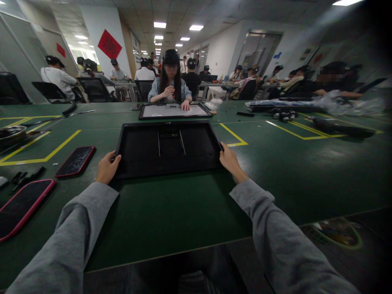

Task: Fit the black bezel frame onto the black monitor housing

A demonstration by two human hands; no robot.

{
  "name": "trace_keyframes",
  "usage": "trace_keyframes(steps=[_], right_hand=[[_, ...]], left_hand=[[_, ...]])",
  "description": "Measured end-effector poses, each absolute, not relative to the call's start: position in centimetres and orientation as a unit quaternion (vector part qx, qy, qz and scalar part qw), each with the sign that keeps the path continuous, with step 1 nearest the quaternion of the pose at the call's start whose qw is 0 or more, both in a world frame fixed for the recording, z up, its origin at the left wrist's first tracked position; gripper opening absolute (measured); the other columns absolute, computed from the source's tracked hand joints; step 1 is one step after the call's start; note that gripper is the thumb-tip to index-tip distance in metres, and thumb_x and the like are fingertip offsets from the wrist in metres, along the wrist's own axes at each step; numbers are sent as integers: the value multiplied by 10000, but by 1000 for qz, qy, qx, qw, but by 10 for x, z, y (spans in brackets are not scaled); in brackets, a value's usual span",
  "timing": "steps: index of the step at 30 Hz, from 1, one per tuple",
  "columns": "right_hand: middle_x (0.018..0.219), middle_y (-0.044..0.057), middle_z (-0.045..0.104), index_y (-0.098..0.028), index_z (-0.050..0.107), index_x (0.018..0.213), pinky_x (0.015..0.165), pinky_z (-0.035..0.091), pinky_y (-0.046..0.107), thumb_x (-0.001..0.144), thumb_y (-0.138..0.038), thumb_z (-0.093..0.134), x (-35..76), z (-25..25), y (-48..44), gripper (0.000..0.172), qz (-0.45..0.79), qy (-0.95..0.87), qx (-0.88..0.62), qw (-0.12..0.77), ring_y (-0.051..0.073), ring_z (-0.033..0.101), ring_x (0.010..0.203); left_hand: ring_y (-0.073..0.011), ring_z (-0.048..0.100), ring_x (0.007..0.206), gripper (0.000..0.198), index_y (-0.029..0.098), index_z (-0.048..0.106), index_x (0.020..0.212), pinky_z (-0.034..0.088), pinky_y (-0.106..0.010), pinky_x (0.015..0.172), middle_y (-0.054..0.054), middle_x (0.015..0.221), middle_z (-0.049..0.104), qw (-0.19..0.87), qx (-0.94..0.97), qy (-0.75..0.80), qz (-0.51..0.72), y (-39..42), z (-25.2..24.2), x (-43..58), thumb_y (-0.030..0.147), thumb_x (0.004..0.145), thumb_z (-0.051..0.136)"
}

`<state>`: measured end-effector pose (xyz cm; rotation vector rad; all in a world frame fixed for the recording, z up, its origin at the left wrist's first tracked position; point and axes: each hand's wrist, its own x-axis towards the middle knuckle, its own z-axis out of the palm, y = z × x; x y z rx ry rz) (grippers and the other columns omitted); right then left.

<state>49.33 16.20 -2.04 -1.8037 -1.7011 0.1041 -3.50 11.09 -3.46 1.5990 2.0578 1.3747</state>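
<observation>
A black rectangular monitor back cover [141,147], seen from its hollow side, spans the space between my hands. My left hand [108,166] grips its left edge, thumb on the near face and fingers mostly hidden behind. At the opposite edge my right hand [229,158] holds it the same way, fingers wrapped around the side. Two thin light strips run down either side of a recess in the cover's middle. The cover is over the green table [171,212]; whether it touches the tabletop I cannot tell.
Across the table a co-worker works on a flat display panel [153,110]. Two red-cased phones [76,161] lie at my left. Yellow tape [61,148] marks the tabletop. Plastic wrap [339,102] and dark parts lie at right. A basket [337,233] sits below the table's right edge.
</observation>
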Motion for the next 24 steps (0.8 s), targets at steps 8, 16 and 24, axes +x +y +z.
trace_keyframes(steps=[8, 16, 24], right_hand=[[1456, 166, 593, -88, 464, 1516, 1124, 460, 490, 906, -180, 409, 495, -23, 163, 619, 36, -649, -685, 329, 312, 590, 1309], [1475, 183, 570, -68, 446, 1525, 1130, 448, 499, 922, -180, 390, 495, -22, 164, 615, 43, -652, -686, 319, 320, 580, 1323], [1463, 188, 580, -68, 447, 1523, 1131, 443, 500, 921, -179, 399, 493, -19, 161, 614, 48, -647, -691, 319, 321, 585, 1316]], left_hand=[[-247, 691, 1083, 581, 147, 639, 1335, 504, -416, 1042, -136, 1232, 714, 100, 536, 700, 461, 110, -34, -34, 459, 845, 617], [-250, 689, 1086, 592, 144, 635, 1342, 507, -424, 1036, -142, 1243, 710, 101, 539, 697, 462, 110, -35, -35, 475, 852, 610], [-256, 690, 1082, 593, 125, 636, 1337, 509, -422, 1035, -153, 1254, 702, 97, 537, 701, 460, 109, -32, -32, 462, 851, 610]])
